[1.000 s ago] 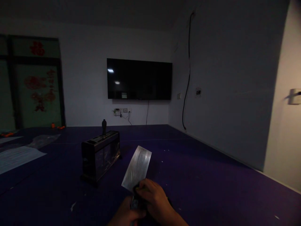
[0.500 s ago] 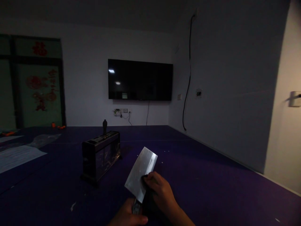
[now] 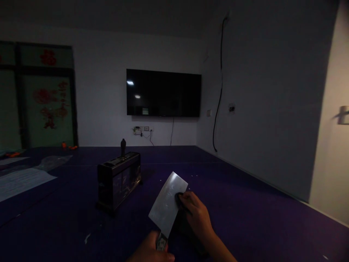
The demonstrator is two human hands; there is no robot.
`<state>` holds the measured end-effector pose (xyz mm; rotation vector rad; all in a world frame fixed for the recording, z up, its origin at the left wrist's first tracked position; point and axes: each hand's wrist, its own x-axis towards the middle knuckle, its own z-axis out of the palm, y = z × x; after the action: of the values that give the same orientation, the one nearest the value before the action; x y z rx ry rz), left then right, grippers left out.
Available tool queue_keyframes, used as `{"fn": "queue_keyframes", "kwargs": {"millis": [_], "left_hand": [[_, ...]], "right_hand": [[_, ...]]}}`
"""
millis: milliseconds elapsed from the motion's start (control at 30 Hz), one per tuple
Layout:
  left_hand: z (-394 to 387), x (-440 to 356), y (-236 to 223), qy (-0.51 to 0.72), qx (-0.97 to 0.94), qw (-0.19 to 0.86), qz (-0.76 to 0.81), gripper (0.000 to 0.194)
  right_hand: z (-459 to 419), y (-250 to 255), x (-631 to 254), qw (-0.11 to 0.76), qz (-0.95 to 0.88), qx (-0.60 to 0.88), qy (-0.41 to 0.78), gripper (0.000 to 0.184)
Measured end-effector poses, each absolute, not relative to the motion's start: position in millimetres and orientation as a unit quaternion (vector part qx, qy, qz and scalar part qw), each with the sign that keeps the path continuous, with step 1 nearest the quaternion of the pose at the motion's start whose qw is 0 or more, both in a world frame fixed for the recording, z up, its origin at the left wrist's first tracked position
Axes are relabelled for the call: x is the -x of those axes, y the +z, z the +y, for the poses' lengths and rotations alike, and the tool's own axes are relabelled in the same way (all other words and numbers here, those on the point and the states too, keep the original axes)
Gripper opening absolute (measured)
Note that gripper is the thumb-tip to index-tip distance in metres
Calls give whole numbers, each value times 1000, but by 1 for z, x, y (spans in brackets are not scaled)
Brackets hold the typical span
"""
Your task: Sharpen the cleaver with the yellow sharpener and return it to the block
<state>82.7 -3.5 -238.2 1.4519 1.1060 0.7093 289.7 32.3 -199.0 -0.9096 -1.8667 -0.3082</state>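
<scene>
My left hand is closed around the handle of a cleaver. The broad shiny blade points up and away, tilted to the right. In the pinched fingers of my right hand is a dark cloth, pressed against the blade's right edge. Its lower part hangs beneath the hand and is hard to make out in the dim light. Left of the cleaver stands a black knife block with clear side panels. One dark handle sticks up from its top.
A purple surface stretches to the walls. Printed paper and clear plastic wrap lie at the left. Small white scraps are scattered about. Orange items sit far left. A television hangs on the wall.
My right hand with the cloth has slid up along the blade's right edge toward its far end. The cleaver and my left hand have shifted slightly right.
</scene>
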Motion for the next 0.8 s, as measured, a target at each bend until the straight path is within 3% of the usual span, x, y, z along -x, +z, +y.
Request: {"fn": "queue_keyframes", "kwargs": {"millis": [233,600,800], "left_hand": [[-10,-91,-226,294,-586,547,520,33],[-6,-87,-232,291,-594,542,519,28],[4,-89,-243,288,-576,526,555,38]], "right_hand": [[33,-208,-283,523,-755,388,-77,65],[29,-206,-279,512,-766,386,-44,57],[25,-203,-272,496,-782,377,-38,44]]}}
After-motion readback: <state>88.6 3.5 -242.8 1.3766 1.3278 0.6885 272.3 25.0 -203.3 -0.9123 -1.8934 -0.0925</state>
